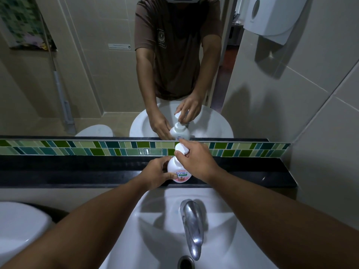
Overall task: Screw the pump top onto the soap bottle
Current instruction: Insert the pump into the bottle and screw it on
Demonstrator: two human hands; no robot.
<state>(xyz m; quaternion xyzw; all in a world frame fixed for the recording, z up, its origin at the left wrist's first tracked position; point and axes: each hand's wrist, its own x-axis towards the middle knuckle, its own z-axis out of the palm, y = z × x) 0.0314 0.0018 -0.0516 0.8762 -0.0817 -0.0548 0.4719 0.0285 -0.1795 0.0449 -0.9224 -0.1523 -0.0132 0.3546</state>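
The right hand (196,162) is pinching its grip around the white pump top (181,148), which is sitting on the soap bottle (177,171). The left hand (156,174) is clasping the bottle's body, standing upright on the black bench (77,171) behind the white sink (155,230) and chrome tap (192,226).
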